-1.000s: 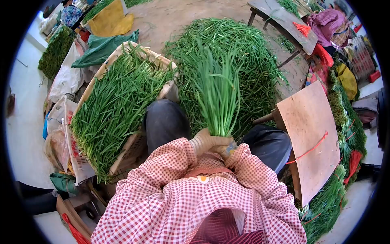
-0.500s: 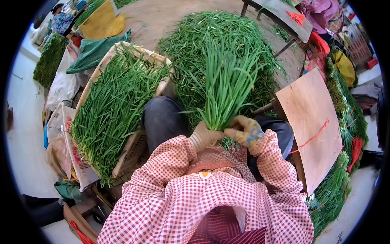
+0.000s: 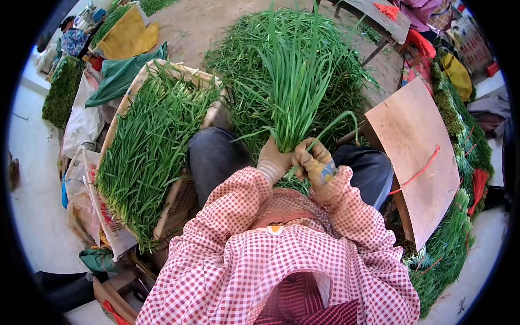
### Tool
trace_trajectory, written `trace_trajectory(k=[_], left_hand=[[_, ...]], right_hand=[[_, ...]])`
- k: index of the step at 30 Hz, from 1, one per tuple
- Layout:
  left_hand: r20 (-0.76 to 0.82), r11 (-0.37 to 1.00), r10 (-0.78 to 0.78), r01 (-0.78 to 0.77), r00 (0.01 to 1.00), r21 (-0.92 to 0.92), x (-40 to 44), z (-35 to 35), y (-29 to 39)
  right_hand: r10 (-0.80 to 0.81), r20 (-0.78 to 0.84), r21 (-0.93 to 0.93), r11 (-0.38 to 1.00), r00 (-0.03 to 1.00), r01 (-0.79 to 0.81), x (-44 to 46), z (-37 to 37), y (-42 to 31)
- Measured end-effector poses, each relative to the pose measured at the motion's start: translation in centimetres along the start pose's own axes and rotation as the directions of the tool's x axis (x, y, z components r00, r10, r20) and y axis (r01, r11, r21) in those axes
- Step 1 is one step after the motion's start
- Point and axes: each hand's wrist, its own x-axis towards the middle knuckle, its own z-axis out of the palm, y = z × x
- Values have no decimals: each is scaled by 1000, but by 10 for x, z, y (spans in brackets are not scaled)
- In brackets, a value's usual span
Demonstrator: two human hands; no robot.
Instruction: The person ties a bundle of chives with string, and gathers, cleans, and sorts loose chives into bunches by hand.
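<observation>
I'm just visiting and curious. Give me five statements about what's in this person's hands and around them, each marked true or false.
1. The left hand grips a bunch of green stalks. True.
2. The person's sleeves are plain blue. False: they are red-and-white checked.
3. A red string lies across the brown board. True.
4. The right hand rests on that board. False: it is beside the left hand, near the bunch's base.
5. The crate on the person's left holds similar greens. True.

Nothing legible: red print on the white plastic crate left of the greens-filled crate, and blue print on the gloved right hand right of it, cannot be read.
</observation>
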Motion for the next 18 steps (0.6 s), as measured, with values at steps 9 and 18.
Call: trace_trajectory(k=[9, 18], left_hand=[[-107, 872, -240, 166, 965, -460, -1, 22, 45], [-77, 549, 175, -32, 982, 835, -5, 15, 48]], right_hand=[[-186, -117, -509, 855, 976, 102, 36, 5, 4], [-184, -105, -677, 733, 977, 65, 48, 3, -5]])
